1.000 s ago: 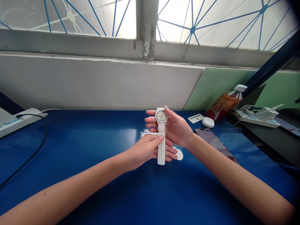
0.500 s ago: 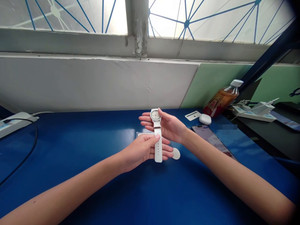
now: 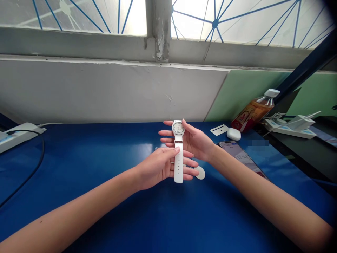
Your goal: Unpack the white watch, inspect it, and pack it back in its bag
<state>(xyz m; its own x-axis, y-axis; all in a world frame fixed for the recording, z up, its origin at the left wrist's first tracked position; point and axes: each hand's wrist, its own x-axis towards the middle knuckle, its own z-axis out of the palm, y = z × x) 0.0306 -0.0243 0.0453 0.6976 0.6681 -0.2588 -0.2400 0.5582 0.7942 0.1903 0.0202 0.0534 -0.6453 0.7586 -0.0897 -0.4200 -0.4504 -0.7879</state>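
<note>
Here, a white wristwatch (image 3: pixel 178 151) is held upright above the middle of a blue worktop (image 3: pixel 105 154), its round dial at twelve o'clock and its perforated strap hanging straight down to six. The right hand (image 3: pixel 193 142) cradles the case from behind, thumb closed against the dial's three o'clock edge and fingers showing past it at nine. The left hand (image 3: pixel 160 167) is pinched on the strap partway down, thumb on its face and fingers curled behind. Both hands are therefore clamped on the watch, one above the other and close together.

Handling it well looks to call for a light, steady grip: fingers kept off the crystal, the strap held flat instead of twisted, and the case supported so the watch cannot slip.

Just under the hands, a small white disc (image 3: pixel 200 172) lies on the worktop at four o'clock, with a pale flat item mostly hidden behind the fingers. Farther out at two o'clock lie a phone (image 3: pixel 239 154), a white card (image 3: pixel 219 129), a white pebble-shaped case (image 3: pixel 233 134) and a tilted amber bottle (image 3: pixel 252 111). A power strip (image 3: pixel 18 135) and a black cable (image 3: pixel 28 172) sit well apart at nine o'clock. Nothing crowds the hands.
</note>
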